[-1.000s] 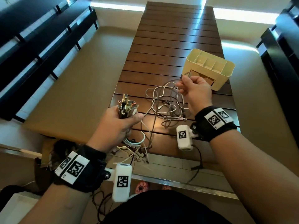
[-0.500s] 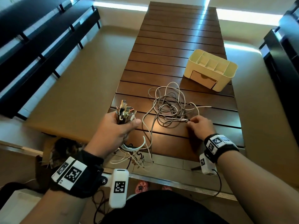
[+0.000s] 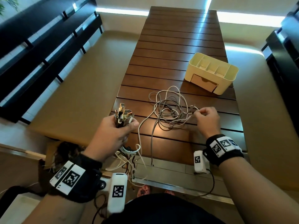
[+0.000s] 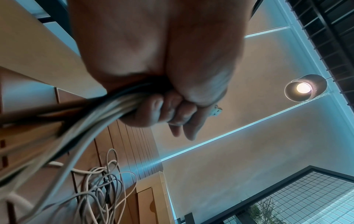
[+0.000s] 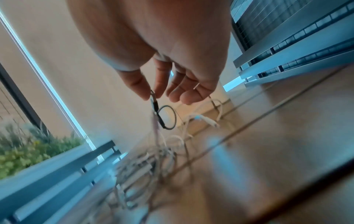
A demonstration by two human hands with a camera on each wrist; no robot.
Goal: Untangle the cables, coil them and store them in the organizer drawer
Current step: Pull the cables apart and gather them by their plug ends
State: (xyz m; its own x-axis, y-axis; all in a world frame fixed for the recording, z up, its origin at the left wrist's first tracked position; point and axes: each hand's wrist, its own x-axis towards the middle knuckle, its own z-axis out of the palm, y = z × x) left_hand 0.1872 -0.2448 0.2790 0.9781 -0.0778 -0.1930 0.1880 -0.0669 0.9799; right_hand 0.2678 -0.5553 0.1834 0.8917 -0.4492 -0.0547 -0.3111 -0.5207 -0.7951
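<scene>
A tangle of pale cables [image 3: 168,110] lies on the slatted wooden table [image 3: 178,46]. My left hand [image 3: 113,131] grips a bundle of cable plugs [image 3: 123,114] upright, with the cords [image 4: 91,121] trailing down past the table's near edge. My right hand [image 3: 207,118] is raised a little above the table and pinches a cable end [image 5: 154,100] between thumb and forefinger at the tangle's right side. A cream organizer [image 3: 213,73] stands behind on the right, its drawer [image 3: 203,84] pushed in.
Loose cable ends [image 3: 129,160] dangle below the table's near edge, over the floor. Dark benches [image 3: 40,46] flank the left side and dark furniture [image 3: 288,54] the right. The table stretches far beyond the organizer.
My right hand came down from near the organizer to the tangle's near side, then lifted slightly with a cable end pinched. The left hand has stayed put with its plug bundle.
</scene>
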